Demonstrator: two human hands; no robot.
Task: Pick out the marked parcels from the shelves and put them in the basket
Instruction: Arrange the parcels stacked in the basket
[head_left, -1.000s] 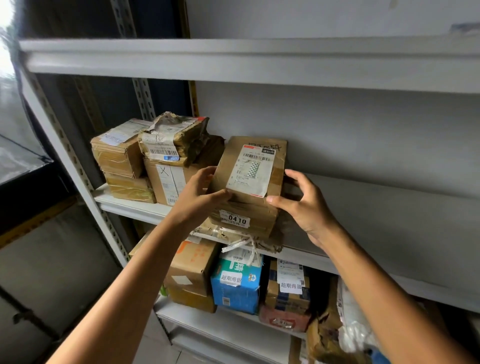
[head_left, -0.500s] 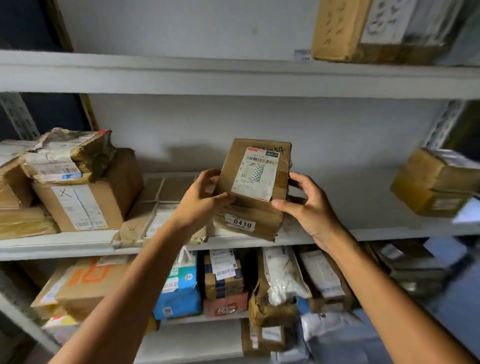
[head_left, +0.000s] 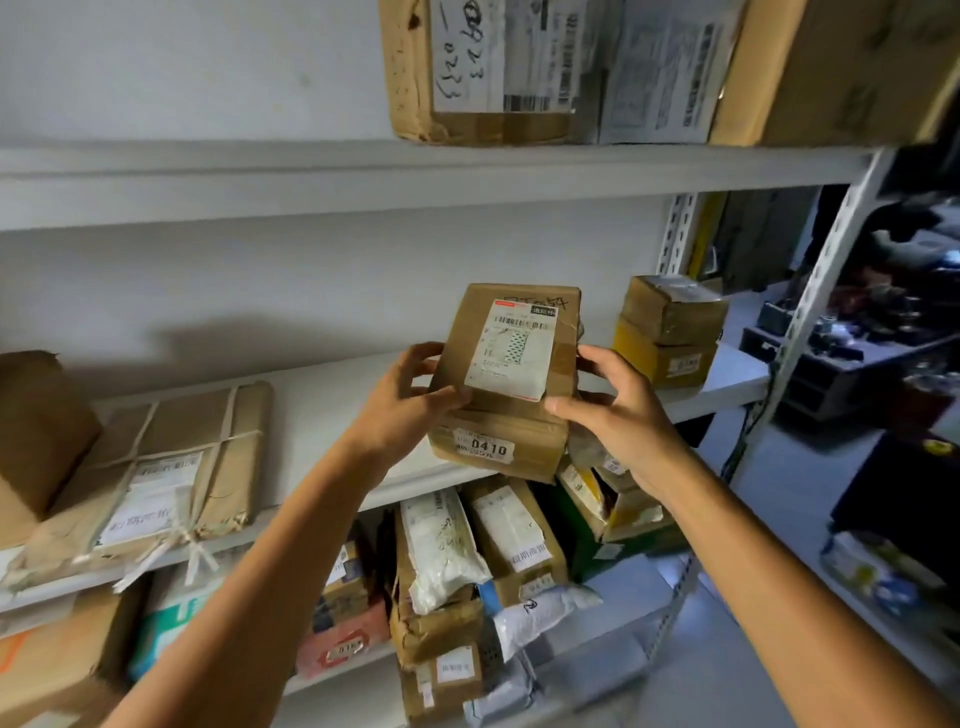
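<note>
– Since the frame of one second ago, both hands and the brown parcel are standing farther right along the shelf, clear of the flat parcel. What is the person holding now?

– The person is holding the brown parcel (head_left: 506, 384) with both hands, just in front of the edge of the middle shelf (head_left: 332, 395). It is leaning back a little, so its white shipping label (head_left: 511, 353) is facing the camera. A small sticker (head_left: 483, 448) reading "0410" is showing on its lower face.

– How are the fingers lying?

– The left hand (head_left: 410, 400) is gripping the left edge. Its thumb is pressing on the front face, and its fingers (head_left: 423, 353) are curling round the side. The right hand (head_left: 618, 410) is gripping the right edge in the same way. Its thumb is lying near the lower corner of the label, and its fingers (head_left: 592, 358) are bending round the side.

– What is lying around it?

– On the same shelf, the flat parcel (head_left: 171, 467), tied with white string, is lying well to the left. Two small boxes (head_left: 670, 332) are standing one on the other, near the right hand and behind it. A large box (head_left: 488, 73) with handwriting is sitting on the upper shelf (head_left: 311, 182). On the lower shelf (head_left: 337, 674) several parcels are leaning together, among them a white plastic bag (head_left: 441, 545).
</note>
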